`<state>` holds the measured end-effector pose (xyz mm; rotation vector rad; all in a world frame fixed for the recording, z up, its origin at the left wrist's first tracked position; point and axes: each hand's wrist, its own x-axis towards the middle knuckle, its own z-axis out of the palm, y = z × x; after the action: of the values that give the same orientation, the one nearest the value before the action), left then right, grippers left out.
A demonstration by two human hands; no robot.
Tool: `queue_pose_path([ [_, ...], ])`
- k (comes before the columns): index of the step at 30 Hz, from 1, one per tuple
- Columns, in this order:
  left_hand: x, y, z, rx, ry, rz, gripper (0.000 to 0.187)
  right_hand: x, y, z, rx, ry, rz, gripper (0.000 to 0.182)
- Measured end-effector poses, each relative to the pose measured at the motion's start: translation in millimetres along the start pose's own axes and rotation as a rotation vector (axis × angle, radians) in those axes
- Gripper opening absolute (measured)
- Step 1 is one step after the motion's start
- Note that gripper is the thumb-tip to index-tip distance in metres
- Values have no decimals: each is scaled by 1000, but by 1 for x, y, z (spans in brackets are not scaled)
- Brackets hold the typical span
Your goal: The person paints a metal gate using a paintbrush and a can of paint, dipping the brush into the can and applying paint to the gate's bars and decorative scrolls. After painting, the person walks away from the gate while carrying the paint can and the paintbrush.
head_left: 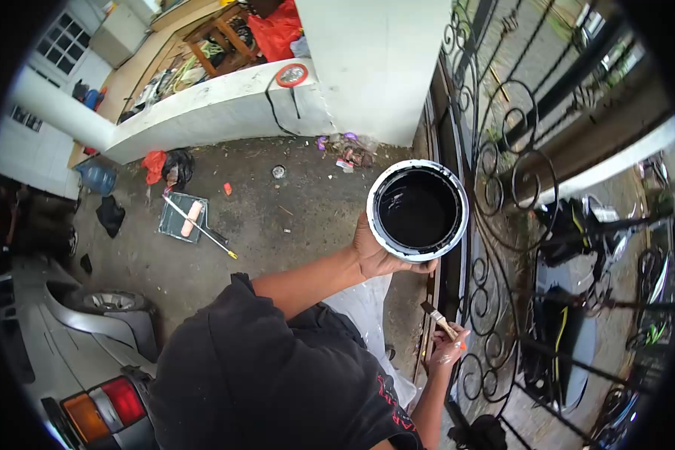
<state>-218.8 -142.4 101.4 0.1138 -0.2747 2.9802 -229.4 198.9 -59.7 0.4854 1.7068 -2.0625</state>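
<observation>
My left hand [379, 253] is closed around the side and underside of a paint can [376, 231] with a pale rim. Black paint [418, 208] shows inside it, below the rim. Lower right, my right hand [448, 345] grips a paintbrush [445, 325] by its wooden handle, dark bristles pointing up and left. Pale smears mark the fingers of that hand. The brush is apart from the can and close to a black metal gate [495, 300] with scrollwork.
A paint tray [174, 217] lies on the concrete floor with a roller [193, 214] and a pole across it. A silver vehicle [90, 330] stands lower left. Beyond a low white wall [217, 105] is clutter. Motorbikes [566, 330] are behind the gate.
</observation>
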Motion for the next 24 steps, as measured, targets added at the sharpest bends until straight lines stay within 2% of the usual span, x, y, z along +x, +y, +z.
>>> queue_pose_path([
  [1,2,6,21,19,-63,53,89,4,-17,19,-7,-18,-4,62],
  [4,4,38,81,-48,-48,105,94,12,-63,74,-63,-69,48,61],
  [7,-1,74,157,15,-144,218,84,31,-89,126,-82,-176,58,59],
  [8,-5,85,178,36,-113,262,79,37,-98,146,-94,-203,52,58],
  [12,-19,127,252,127,-165,385,75,51,-145,228,-106,-289,42,59],
  [13,-23,136,262,140,-134,397,86,57,-153,244,-120,-314,23,60],
  [17,-33,139,308,279,-162,543,85,67,-171,282,-155,-478,-61,62],
  [24,-61,111,322,273,-151,770,87,82,-183,292,-182,-590,-43,60],
])
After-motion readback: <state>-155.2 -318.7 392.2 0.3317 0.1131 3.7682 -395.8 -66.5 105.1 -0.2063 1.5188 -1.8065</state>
